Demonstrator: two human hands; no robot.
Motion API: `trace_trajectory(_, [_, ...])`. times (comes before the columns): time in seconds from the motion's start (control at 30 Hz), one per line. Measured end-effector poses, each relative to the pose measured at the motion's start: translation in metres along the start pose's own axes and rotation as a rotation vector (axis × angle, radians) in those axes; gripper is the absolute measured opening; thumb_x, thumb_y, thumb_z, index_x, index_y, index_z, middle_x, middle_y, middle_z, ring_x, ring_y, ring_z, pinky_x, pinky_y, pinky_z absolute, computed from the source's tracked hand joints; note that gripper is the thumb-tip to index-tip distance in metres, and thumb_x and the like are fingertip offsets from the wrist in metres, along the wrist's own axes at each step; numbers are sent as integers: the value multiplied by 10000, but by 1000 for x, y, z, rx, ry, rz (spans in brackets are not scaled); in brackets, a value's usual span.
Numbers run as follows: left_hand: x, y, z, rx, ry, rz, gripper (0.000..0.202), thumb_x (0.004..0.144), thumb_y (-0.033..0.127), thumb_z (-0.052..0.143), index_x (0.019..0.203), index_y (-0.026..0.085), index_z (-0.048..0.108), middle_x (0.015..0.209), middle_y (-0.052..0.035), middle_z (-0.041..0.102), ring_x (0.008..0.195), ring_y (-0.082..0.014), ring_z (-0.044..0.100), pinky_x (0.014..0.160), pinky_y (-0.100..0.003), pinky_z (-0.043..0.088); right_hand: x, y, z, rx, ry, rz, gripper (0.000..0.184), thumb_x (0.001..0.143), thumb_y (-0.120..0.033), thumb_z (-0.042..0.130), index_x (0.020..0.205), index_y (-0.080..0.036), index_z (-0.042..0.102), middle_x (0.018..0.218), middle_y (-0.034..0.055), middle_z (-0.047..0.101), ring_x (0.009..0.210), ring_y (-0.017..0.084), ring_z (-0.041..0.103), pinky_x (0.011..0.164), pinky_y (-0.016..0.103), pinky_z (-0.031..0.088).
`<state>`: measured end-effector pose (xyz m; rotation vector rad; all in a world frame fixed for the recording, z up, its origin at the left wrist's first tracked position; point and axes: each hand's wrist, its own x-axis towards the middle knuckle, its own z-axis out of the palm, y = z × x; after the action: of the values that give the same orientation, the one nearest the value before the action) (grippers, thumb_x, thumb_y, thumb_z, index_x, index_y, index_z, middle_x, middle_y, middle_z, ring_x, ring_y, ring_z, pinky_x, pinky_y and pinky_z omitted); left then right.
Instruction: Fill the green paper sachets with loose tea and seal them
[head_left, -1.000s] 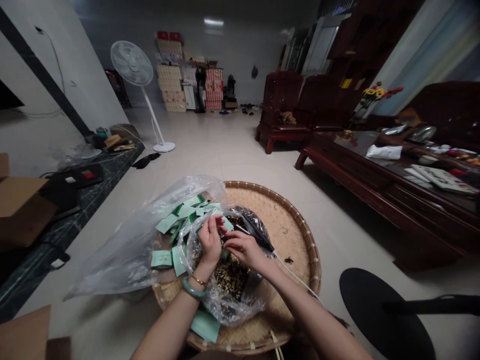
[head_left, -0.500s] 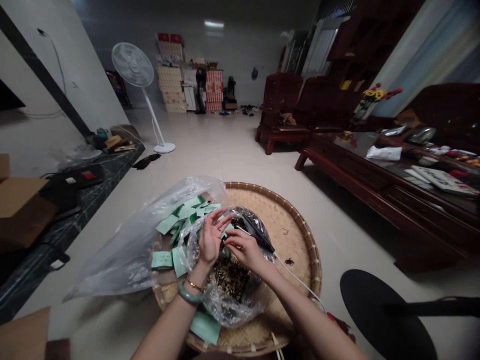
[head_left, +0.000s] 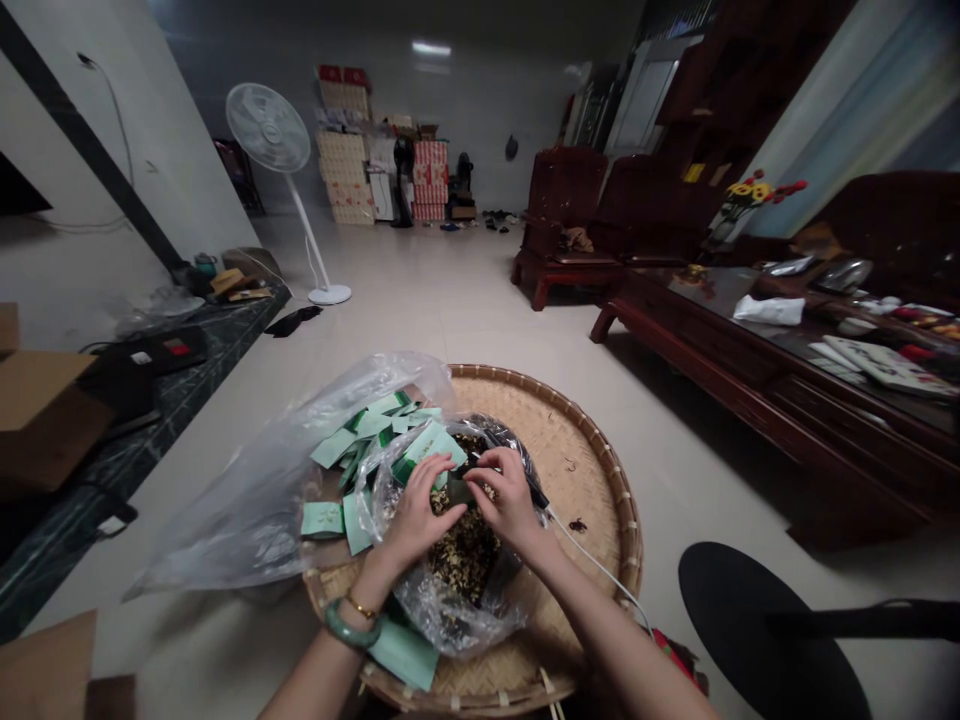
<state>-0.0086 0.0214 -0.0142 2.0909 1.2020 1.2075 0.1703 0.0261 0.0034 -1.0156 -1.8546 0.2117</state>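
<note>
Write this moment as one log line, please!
left hand: open, at green packet | right hand: curled, grip unclear | open clear plastic bag: holds loose dark-yellowish bits | round woven tray: under bag

A round, shallow tray (head_left: 570, 425) of woven bamboo with a raised, bound rim. On its left side rests a large translucent bag (head_left: 247, 510) with pale green packets (head_left: 373, 424), spilling past the rim; near the middle, a crumpled clear bag (head_left: 484, 625) of loose dark-and-yellow bits (head_left: 459, 560). A pale green sheet (head_left: 405, 652) lies at the front, a white cord (head_left: 592, 562) and small dark scrap (head_left: 577, 524) at right.
</note>
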Motion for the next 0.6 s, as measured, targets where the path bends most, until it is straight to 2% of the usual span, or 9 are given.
trace_trajectory(0.07, [-4,1,3,107,24,81,372,789,196,637,1154,224,568,1229,-100,588,1168,-269,513,1004,-505,417,-3,-1,-1,-27,-45,-31,136,861,-170,548,878,-226,672,855,74,587,877,226,523,771,406,488])
trace_trajectory(0.17, [-4,4,1,250,38,189,231,843,174,575,1061,233,623,1134,-81,612,1058,-251,536,922,-467,474,-7,1,-3,-41,-189,-107,162,882,-150,523,935,-228,654,893,80,642,945,239,515,832,421,472])
trace_trajectory(0.33, [-1,9,-8,358,-11,263,137,864,161,546,897,208,670,937,-71,611,881,-216,555,763,-360,513,-5,7,-13,-133,-382,-164,134,897,-151,505,936,-199,624,875,94,663,998,260,534,835,423,460])
trace_trajectory(0.4, [0,10,-10,330,-52,299,154,877,148,523,896,201,666,937,-73,620,871,-206,561,750,-340,512,-3,8,-18,-108,-417,-131,143,893,-157,511,991,-193,608,897,97,655,954,247,548,804,393,474])
trace_trajectory(0.5, [0,11,-13,291,-124,389,173,890,138,499,911,196,661,977,-83,656,879,-199,570,755,-334,511,1,8,-23,-6,-391,-16,216,912,-170,485,1102,-195,584,915,80,630,859,202,568,753,328,490])
trace_trajectory(0.6, [2,15,-15,312,-184,479,179,895,144,491,906,192,663,988,-86,686,840,-192,575,728,-332,508,7,8,-26,4,-458,31,189,896,-226,549,1054,-202,648,883,59,595,797,174,579,706,281,487])
